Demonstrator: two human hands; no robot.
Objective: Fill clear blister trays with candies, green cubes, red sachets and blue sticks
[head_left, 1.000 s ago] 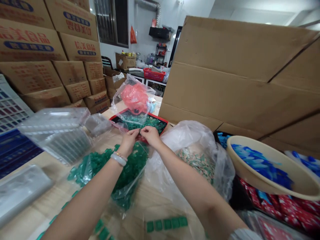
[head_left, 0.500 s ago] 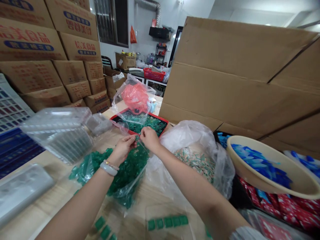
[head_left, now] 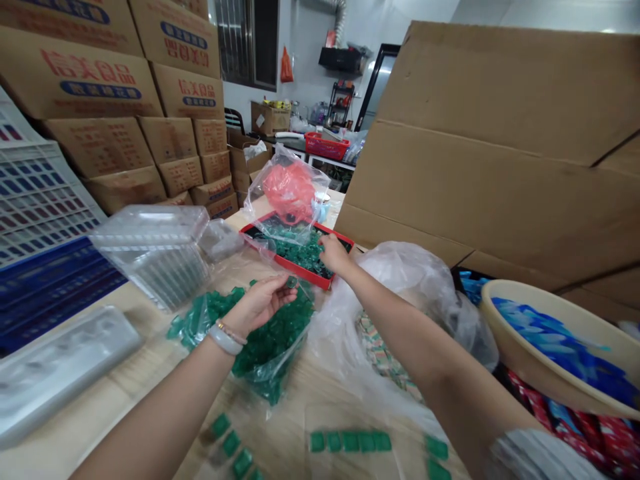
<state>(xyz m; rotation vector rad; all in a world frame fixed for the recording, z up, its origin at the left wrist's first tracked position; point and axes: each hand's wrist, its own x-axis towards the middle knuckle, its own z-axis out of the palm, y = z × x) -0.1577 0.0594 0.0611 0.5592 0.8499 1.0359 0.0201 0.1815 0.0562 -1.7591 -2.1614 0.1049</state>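
Note:
My left hand (head_left: 267,303) is closed in a pinch on a small translucent green square piece (head_left: 291,282), above a clear plastic bag (head_left: 275,373) of similar green pieces. Farther out, my right hand (head_left: 335,254) reaches over the right side of a red-rimmed tray (head_left: 320,281) heaped with loose green bits (head_left: 295,250). Its fingertips are bunched, and whatever they hold is too small to make out. Under my right forearm lies a whitish plastic bag (head_left: 345,333) with small green-and-beige pieces. Near me, a row of green squares (head_left: 350,441) lies on the table.
Clear plastic boxes (head_left: 150,233) and a grey-white tray (head_left: 70,367) stand at left. A cream basin (head_left: 560,373) of blue packets is at right, before a tall cardboard sheet (head_left: 480,133). A clear bag with pink contents (head_left: 290,190) overhangs the red tray's back.
My hands were close together above the green pieces. My right hand has moved away, forward and right to the tray. The left stays over the bag. The view has turned slightly left.

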